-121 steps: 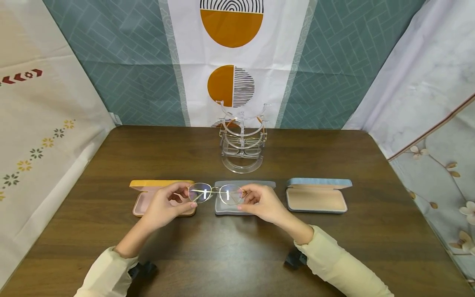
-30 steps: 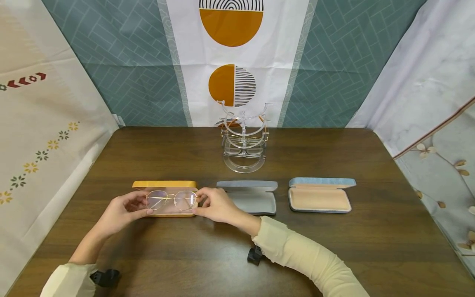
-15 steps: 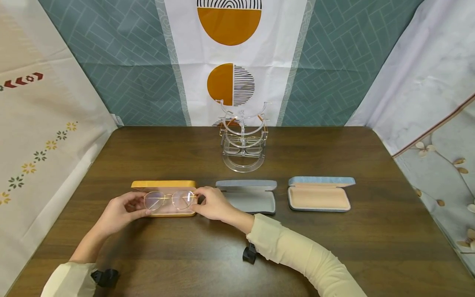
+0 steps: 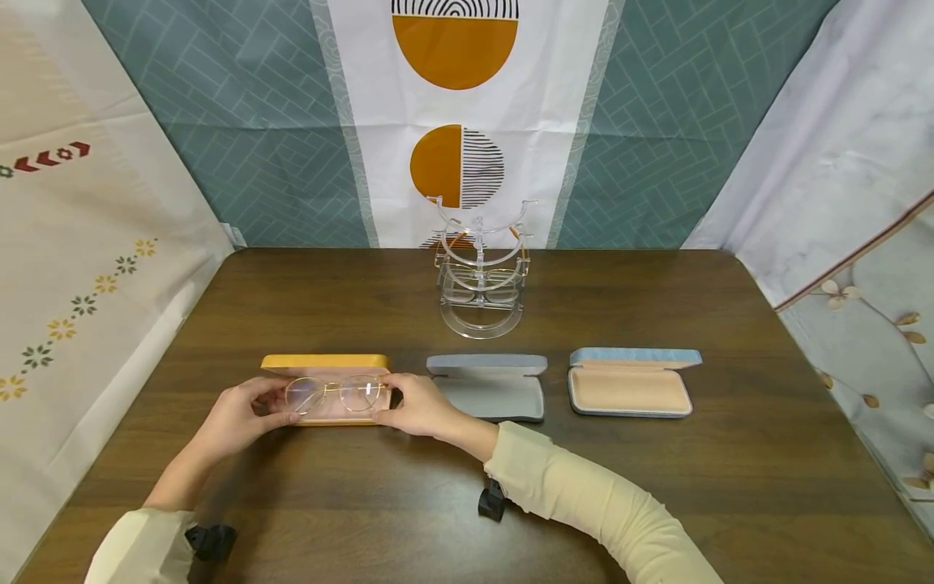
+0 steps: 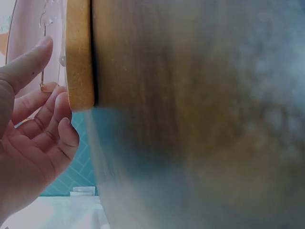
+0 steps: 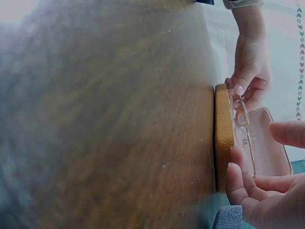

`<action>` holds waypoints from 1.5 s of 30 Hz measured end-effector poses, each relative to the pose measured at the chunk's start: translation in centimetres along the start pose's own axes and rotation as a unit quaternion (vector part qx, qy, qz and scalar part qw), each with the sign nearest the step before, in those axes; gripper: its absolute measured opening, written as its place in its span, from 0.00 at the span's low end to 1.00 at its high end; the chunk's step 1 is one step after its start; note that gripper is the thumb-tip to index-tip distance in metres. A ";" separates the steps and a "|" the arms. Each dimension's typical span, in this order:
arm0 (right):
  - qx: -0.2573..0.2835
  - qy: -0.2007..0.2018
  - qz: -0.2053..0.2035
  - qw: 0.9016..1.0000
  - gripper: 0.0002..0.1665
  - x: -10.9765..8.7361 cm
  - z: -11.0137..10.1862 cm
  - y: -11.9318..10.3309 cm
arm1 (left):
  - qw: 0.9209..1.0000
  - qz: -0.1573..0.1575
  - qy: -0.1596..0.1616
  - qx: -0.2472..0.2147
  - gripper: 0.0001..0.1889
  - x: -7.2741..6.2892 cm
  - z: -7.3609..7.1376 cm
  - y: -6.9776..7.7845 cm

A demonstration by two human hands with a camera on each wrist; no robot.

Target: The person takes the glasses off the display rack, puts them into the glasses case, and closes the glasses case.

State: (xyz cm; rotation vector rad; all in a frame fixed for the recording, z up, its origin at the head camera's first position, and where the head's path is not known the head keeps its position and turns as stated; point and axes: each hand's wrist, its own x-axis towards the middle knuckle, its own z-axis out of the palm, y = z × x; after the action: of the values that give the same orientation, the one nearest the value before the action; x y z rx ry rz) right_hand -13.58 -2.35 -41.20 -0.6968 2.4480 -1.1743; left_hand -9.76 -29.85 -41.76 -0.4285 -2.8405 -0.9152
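Thin gold-rimmed eyeglasses lie low within the opened yellow eyeglass case, lenses side by side over its pink lining. At their left end, my left hand holds the frame between thumb and fingers. My right hand is curled around the opposite end; its thumb looks somewhat apart from the frame in the right wrist view. Both hands reach over the case's short sides. In the left wrist view the left fingertips meet the frame's corner. Whether the glasses touch the lining is hard to tell.
An open grey eyeglass case stands right of the yellow one, and an open blue case farther right. Behind them is a clear display stand bearing other glasses. Fabric hangs around the brown table.
Since 4 seconds ago, both hands have carried the eyeglasses left from above the grey case to the yellow case. Over the last second the glasses have sunk slightly; the right forearm shifted a little left.
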 end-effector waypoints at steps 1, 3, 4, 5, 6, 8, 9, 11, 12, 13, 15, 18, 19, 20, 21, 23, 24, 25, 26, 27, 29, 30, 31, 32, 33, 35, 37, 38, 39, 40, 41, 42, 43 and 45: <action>-0.015 -0.002 -0.002 1.000 0.32 0.0 0.0 0.0 | 1.000 0.003 0.002 0.007 0.22 0.0 0.0 -0.1; -0.041 -0.004 -0.008 0.999 0.33 0.1 0.0 -0.1 | 1.000 0.011 0.004 0.024 0.22 0.1 0.0 -0.2; -0.045 -0.007 -0.010 0.999 0.33 0.1 0.0 -0.1 | 0.999 0.016 0.004 0.032 0.22 0.1 0.1 -0.3; -0.052 -0.008 -0.013 0.999 0.33 0.2 0.0 -0.1 | 0.999 0.020 0.003 0.038 0.23 0.2 0.1 -0.4; -0.058 -0.009 -0.015 0.998 0.33 0.2 0.0 -0.1 | 0.999 0.023 0.000 0.043 0.23 0.3 0.1 -0.5; -0.068 -0.009 -0.019 0.997 0.34 0.2 0.1 -0.2 | 0.998 0.026 -0.006 0.048 0.22 0.4 0.1 -0.6; -0.069 -0.009 -0.019 0.997 0.34 0.2 0.1 -0.2 | 0.998 0.025 -0.011 0.048 0.22 0.5 0.0 -0.6; -0.077 -0.006 -0.024 0.997 0.34 0.2 0.1 -0.3 | 0.999 0.021 -0.020 0.044 0.21 0.6 0.0 -0.6; -0.079 -0.006 -0.024 0.997 0.34 0.2 0.2 -0.2 | 0.999 0.019 -0.024 0.041 0.21 0.6 -0.1 -0.7; -0.081 -0.005 -0.025 0.996 0.34 0.2 0.2 -0.2 | 0.999 0.017 -0.028 0.038 0.21 0.6 -0.1 -0.7; -0.072 -0.005 -0.024 0.997 0.34 0.2 0.2 -0.2 | 0.999 0.015 -0.032 0.031 0.21 0.6 -0.1 -0.7; -0.030 -0.008 -0.009 0.999 0.33 0.0 0.2 -0.2 | 0.999 0.013 -0.032 0.026 0.22 0.6 -0.2 -0.7; -0.012 -0.006 -0.003 1.000 0.32 -0.1 0.1 -0.2 | 0.999 0.013 -0.031 0.025 0.22 0.5 -0.3 -0.7; 0.006 -0.003 0.004 1.000 0.31 -0.2 0.1 -0.3 | 0.999 0.012 -0.031 0.024 0.22 0.5 -0.3 -0.7; 0.023 0.000 0.011 1.000 0.30 -0.2 0.1 -0.3 | 0.999 0.011 -0.031 0.024 0.22 0.4 -0.4 -0.7; 0.045 0.007 0.022 0.999 0.28 -0.4 0.0 -0.4 | 0.999 0.007 -0.029 0.024 0.21 0.3 -0.5 -0.7; 0.053 0.012 0.026 0.998 0.27 -0.5 0.0 -0.4 | 0.999 0.005 -0.029 0.023 0.21 0.3 -0.5 -0.7; 0.056 0.017 0.029 0.998 0.27 -0.6 -0.1 -0.4 | 0.999 0.003 -0.028 0.023 0.20 0.2 -0.6 -0.7; 0.060 0.022 0.033 0.997 0.27 -0.7 -0.1 -0.5 | 0.999 0.000 -0.026 0.022 0.19 0.2 -0.7 -0.7; 0.067 0.024 0.039 0.997 0.29 -0.7 -0.1 -0.5 | 0.999 -0.003 -0.024 0.021 0.18 0.1 -0.8 -0.7; 0.079 0.026 0.047 0.995 0.33 -0.8 -0.2 -0.6 | 1.000 -0.010 -0.020 0.017 0.16 0.0 -0.9 -0.8; 0.084 0.027 0.050 0.995 0.36 -0.7 -0.3 -0.7 | 1.000 -0.017 -0.019 0.015 0.15 0.0 -1.0 -0.8; 0.088 0.027 0.052 0.994 0.39 -0.7 -0.3 -0.7 | 0.999 -0.026 -0.020 0.014 0.13 -0.1 -1.2 -0.9; 0.094 0.026 0.054 0.994 0.41 -0.7 -0.4 -0.8 | 0.999 -0.035 -0.020 0.012 0.11 -0.2 -1.4 -0.9; 0.102 0.025 0.055 0.993 0.43 -0.7 -0.5 -0.9 | 0.999 -0.047 -0.021 0.011 0.10 -0.3 -1.6 -0.9; 0.113 0.026 0.057 0.992 0.44 -0.6 -0.5 -1.0 | 0.997 -0.073 -0.027 0.010 0.12 -0.5 -2.1 -1.0; 0.123 0.029 0.062 0.990 0.44 -0.5 -0.4 -1.0 | 0.995 -0.096 -0.037 0.003 0.16 -0.5 -2.6 -1.1; 0.128 0.031 0.066 0.989 0.43 -0.4 -0.4 -1.0 | 0.994 -0.104 -0.041 -0.004 0.19 -0.5 -2.7 -1.2; 0.129 0.033 0.070 0.989 0.43 -0.3 -0.4 -1.0 | 0.993 -0.110 -0.048 -0.018 0.22 -0.5 -2.8 -1.2; 0.127 0.034 0.076 0.988 0.43 -0.2 -0.3 -0.9 | 0.991 -0.113 -0.054 -0.037 0.25 -0.4 -2.9 -1.3; 0.126 0.036 0.080 0.988 0.43 -0.1 -0.3 -0.9 | 0.990 -0.117 -0.060 -0.057 0.28 -0.3 -2.9 -1.4; 0.125 0.037 0.084 0.988 0.42 0.0 -0.3 -0.9 | 0.988 -0.119 -0.064 -0.078 0.29 -0.2 -2.9 -1.5; 0.126 0.036 0.088 0.987 0.43 0.0 -0.3 -0.9 | 0.985 -0.122 -0.068 -0.098 0.30 0.0 -2.9 -1.5; 0.128 0.035 0.096 0.987 0.42 0.2 -0.2 -0.9 | 0.979 -0.128 -0.073 -0.139 0.31 0.3 -2.9 -1.5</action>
State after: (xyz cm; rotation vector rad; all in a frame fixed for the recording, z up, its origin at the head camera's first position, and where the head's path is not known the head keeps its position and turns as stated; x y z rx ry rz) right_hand -13.57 -2.80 -40.32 -0.3430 2.3005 -1.4193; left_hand -10.41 -32.68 -40.21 -0.1626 -2.9568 -1.3930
